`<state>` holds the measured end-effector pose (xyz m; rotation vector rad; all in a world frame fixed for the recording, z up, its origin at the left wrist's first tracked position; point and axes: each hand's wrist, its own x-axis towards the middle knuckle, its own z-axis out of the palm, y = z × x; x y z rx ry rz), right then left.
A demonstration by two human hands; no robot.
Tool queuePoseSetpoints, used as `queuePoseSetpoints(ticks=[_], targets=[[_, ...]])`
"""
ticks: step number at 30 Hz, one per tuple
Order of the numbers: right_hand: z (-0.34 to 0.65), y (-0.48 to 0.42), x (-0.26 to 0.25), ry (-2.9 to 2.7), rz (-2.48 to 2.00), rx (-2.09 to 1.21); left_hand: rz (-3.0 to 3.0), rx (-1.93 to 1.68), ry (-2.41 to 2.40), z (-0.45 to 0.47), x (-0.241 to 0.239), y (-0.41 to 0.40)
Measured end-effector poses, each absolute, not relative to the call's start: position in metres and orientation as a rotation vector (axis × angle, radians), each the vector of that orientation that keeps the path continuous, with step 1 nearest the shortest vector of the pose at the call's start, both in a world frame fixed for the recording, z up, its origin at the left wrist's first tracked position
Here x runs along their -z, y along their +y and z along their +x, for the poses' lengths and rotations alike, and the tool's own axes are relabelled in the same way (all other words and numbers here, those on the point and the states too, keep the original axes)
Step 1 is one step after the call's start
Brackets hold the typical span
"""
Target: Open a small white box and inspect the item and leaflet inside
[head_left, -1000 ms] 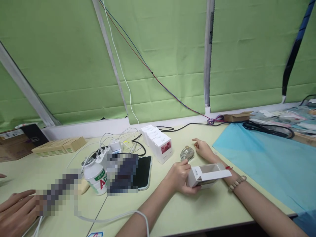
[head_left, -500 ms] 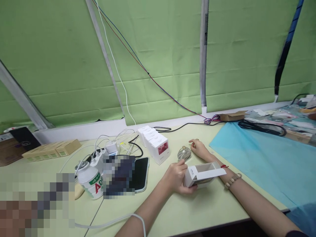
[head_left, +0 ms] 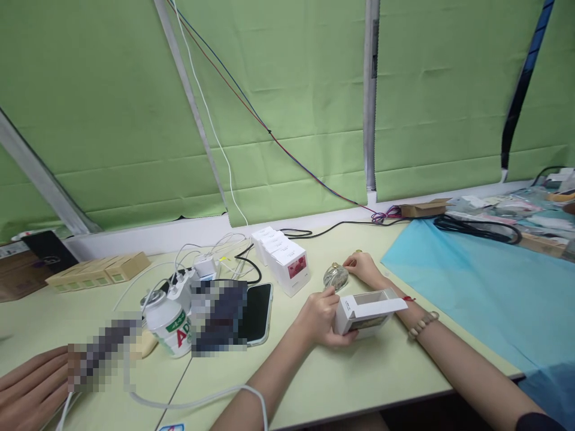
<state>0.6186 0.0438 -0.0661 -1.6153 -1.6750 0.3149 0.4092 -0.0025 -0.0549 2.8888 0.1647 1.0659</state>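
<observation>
Left hand (head_left: 320, 317) was clamped round the closed end of a small white carton (head_left: 366, 311), thumb on top, carton lying on its side on the pale green table (head_left: 359, 377) with its open flap pointing toward the right forearm. Right hand (head_left: 363, 267) rested just beyond the carton, fingers loosely curled and touching a clear glass bottle (head_left: 335, 276); whether they actually gripped it I could not tell. Bottle lay on the table just past the left thumb, close to the carton's mouth side. To do this well: keep the carton pinned steady and the flap held clear, take the bottle by its body, line its narrow end with the opening. Further left of the left fingers stood a row of white boxes (head_left: 287, 263) with a red picture panel, print too small to read; then a dark phone (head_left: 257, 314); then a white drink bottle (head_left: 169, 326) with a green label showing "AD". Another person's hand (head_left: 27, 392) sat at the far left edge.
</observation>
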Motion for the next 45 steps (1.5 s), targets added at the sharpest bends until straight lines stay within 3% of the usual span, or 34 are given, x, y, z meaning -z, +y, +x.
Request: queuePoseSetpoints(ticks=[16,24,29,37,45], targets=[[0.62,0.05,0.072,-1.57,-1.548,-0.43,2.9,-1.196,0.14,0.409,0.063,0.006],[0.629,0.046,0.062,-1.369,-1.728,0.002,2.881,-1.221,0.135,0.409,0.063,0.006],[0.635,0.055,0.073,-1.471,-1.76,-0.215,2.873,-1.255,0.122,0.409,0.06,0.004],[0.618,0.043,0.06,-1.51,-1.724,-0.27,2.618,-1.897,0.146,0.405,0.044,0.003],[0.598,0.031,0.038,-1.194,-1.149,-0.09,2.844,-2.208,0.506,0.398,0.032,0.002]])
